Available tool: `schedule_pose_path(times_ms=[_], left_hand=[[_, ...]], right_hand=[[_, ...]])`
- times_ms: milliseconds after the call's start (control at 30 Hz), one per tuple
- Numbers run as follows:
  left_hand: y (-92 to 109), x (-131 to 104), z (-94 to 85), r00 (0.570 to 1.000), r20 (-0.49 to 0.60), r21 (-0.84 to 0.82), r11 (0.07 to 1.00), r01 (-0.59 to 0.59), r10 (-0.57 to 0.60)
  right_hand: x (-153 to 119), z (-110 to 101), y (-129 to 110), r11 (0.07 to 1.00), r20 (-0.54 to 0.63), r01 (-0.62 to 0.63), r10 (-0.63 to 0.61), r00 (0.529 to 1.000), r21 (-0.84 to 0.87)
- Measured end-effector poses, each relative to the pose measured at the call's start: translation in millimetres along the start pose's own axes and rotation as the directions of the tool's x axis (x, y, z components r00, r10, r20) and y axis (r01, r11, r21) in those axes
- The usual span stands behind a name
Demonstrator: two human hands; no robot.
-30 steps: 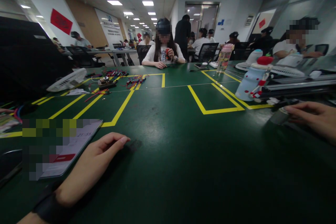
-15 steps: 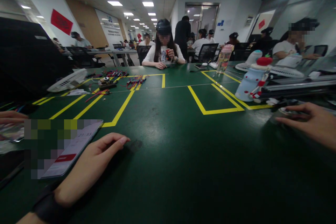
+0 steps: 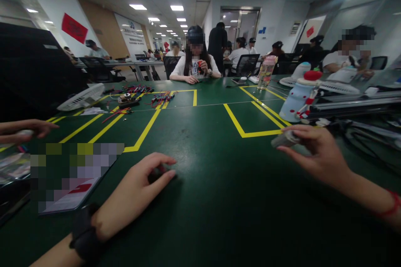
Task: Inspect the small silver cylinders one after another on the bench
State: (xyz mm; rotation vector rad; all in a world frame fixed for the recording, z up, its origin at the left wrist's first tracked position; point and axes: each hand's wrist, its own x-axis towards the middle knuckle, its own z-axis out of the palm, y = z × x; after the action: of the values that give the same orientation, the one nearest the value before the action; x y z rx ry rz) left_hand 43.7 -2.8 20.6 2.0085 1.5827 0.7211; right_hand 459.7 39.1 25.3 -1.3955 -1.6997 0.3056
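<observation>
My right hand [image 3: 316, 150] grips a small grey, roughly cylindrical object [image 3: 285, 138] between thumb and fingers, above the right side of the green table [image 3: 213, 183]. The object's kind is too blurred to make out. Opposite, my left hand [image 3: 152, 177] hovers low over the table with thumb and fingers apart and holds nothing. A black band sits on that wrist. Beside my left forearm lies a phone [image 3: 67, 196], partly pixelated. The blue bottle with a red top [image 3: 296, 100] stands just beyond my right hand.
At the left edge is another person's hand [image 3: 37, 127], with a pale thing under it. Wire bundles [image 3: 161, 99] and a white fan [image 3: 82, 96] lie at the far left. A clear bottle [image 3: 267, 73] stands at the back; black cables [image 3: 360, 133] lie right. A person [image 3: 194, 62] sits opposite.
My right hand has come inward from the right edge, carrying the grey object. My left hand has moved right and its fingers have spread. The other person's hand at left has shifted further into view.
</observation>
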Motion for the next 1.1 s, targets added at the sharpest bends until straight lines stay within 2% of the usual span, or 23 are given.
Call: schedule_pose_path(times_ms=[33,67,100,167,200,233,267,333,467,533,600,633,700,733,800,867,900,933,1000,1033,1100], left_hand=[[11.7,2.9,6.4,0.996,-0.003,0.013,0.996,-0.090,0.090],[23.4,5.7,13.3,0.986,-0.011,0.015,0.986,-0.168,0.168],[34.2,8.2,20.1,0.970,-0.028,0.009,0.971,-0.240,0.241],[50.8,11.7,32.3,0.929,-0.056,-0.014,0.931,-0.366,0.365],[55.9,12.2,37.0,0.911,-0.066,-0.024,0.912,-0.410,0.407],[59.1,11.9,40.6,0.895,-0.069,-0.034,0.896,-0.443,0.440],[60.7,10.7,42.9,0.884,-0.071,-0.046,0.884,-0.465,0.461],[61.5,6.9,44.6,0.875,-0.087,-0.078,0.872,-0.483,0.476],[65.4,1.8,41.0,0.885,-0.211,-0.100,0.892,-0.441,0.414],[68.2,3.4,38.2,0.894,-0.261,-0.075,0.916,-0.395,0.364],[68.4,7.1,35.7,0.907,-0.293,-0.051,0.943,-0.330,0.302],[67.1,9.1,34.7,0.914,-0.306,-0.040,0.955,-0.293,0.267],[62.3,12.9,33.9,0.929,-0.314,-0.014,0.978,-0.210,0.196],[59.4,14.5,34.1,0.939,-0.301,0.003,0.984,-0.176,0.169],[54.5,16.6,36.3,0.960,-0.244,0.046,0.990,-0.131,0.138],[52.4,17.9,40.2,0.977,-0.163,0.093,0.988,-0.124,0.138],[52.4,18.4,42.6,0.982,-0.124,0.114,0.985,-0.130,0.144],[52.9,19.0,44.9,0.985,-0.088,0.133,0.981,-0.139,0.151],[54.5,20.2,49.1,0.986,-0.022,0.170,0.972,-0.160,0.166],[55.1,20.8,50.8,0.985,0.005,0.190,0.967,-0.170,0.172],[55.4,21.7,53.4,0.983,0.040,0.230,0.956,-0.182,0.177]], right_hand=[[-3.1,19.1,-20.4,0.974,0.111,-0.057,0.033,0.993,0.219],[-6.3,38.1,-39.7,0.895,0.276,-0.195,0.084,0.957,0.402],[-9.5,56.1,-57.0,0.766,0.450,-0.356,0.097,0.888,0.536],[-15.8,86.3,-82.8,0.446,0.727,-0.671,0.064,0.684,0.592],[-18.9,97.4,-90.8,0.305,0.800,-0.764,0.011,0.600,0.569],[-21.9,105.7,-95.4,0.196,0.838,-0.818,-0.042,0.544,0.541],[-24.7,111.1,-97.3,0.125,0.857,-0.848,-0.084,0.508,0.515],[-29.0,115.0,-95.4,0.061,0.883,-0.884,-0.122,0.454,0.463],[-31.4,110.5,-88.3,0.021,0.927,-0.941,-0.184,0.328,0.337],[-31.4,107.8,-89.4,0.013,0.938,-0.953,-0.184,0.295,0.303],[-32.5,104.9,-92.9,0.003,0.939,-0.946,-0.119,0.322,0.325],[-33.5,103.1,-94.8,0.008,0.930,-0.932,-0.074,0.361,0.362],[-36.0,99.0,-97.4,0.075,0.878,-0.876,0.015,0.478,0.476],[-37.2,97.0,-97.9,0.148,0.835,-0.831,0.048,0.548,0.537],[-38.8,94.0,-97.1,0.369,0.725,-0.692,0.068,0.686,0.620],[-38.9,92.8,-94.6,0.634,0.594,-0.461,0.005,0.805,0.620],[-38.3,93.2,-92.8,0.750,0.525,-0.314,-0.053,0.849,0.583],[-37.4,94.1,-90.8,0.836,0.459,-0.161,-0.119,0.880,0.525],[-35.1,97.3,-86.0,0.913,0.366,0.091,-0.249,0.897,0.398],[-34.0,99.4,-83.4,0.920,0.347,0.170,-0.297,0.890,0.352],[-32.5,103.9,-78.7,0.914,0.347,0.249,-0.358,0.867,0.321]])
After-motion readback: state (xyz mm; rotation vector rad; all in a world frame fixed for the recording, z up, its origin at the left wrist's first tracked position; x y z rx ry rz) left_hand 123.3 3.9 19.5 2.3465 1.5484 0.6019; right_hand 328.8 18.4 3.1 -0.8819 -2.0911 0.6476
